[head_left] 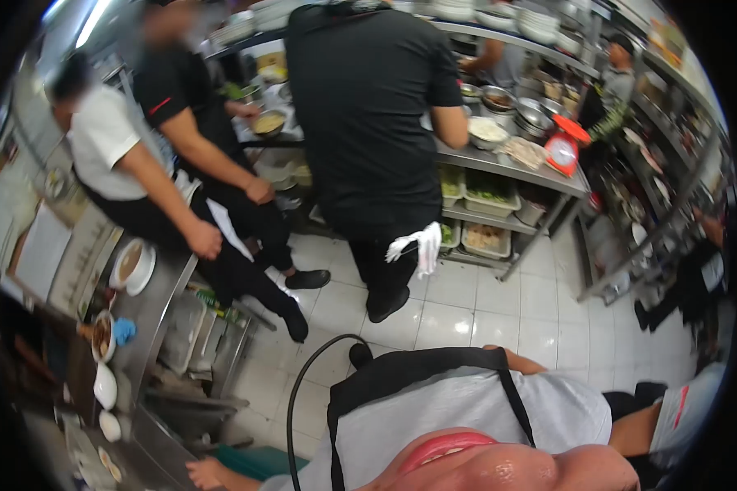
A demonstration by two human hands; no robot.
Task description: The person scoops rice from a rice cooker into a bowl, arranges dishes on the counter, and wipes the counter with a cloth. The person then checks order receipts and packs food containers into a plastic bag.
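Note:
My left hand [209, 473] shows at the lower left, fingers apart, beside the edge of the steel counter [160, 442] and a green bin [258, 462]. Nothing can be made out in it. A patch of bare skin, probably my right hand or forearm [516, 360], shows just past my black apron [409, 370]; its fingers are mostly hidden. My grey shirt, mouth and nose fill the bottom of the view. A black cable or hose [295, 385] loops down to the left of my chest.
Several co-workers in black or white stand ahead, one with a white cloth [422, 245] at the waist. The far table [532, 173] carries bowls and a red scale [562, 147]. White bowls [104, 385] line the left counter. Shelving [630, 237] stands right; white tile floor [442, 323] lies between.

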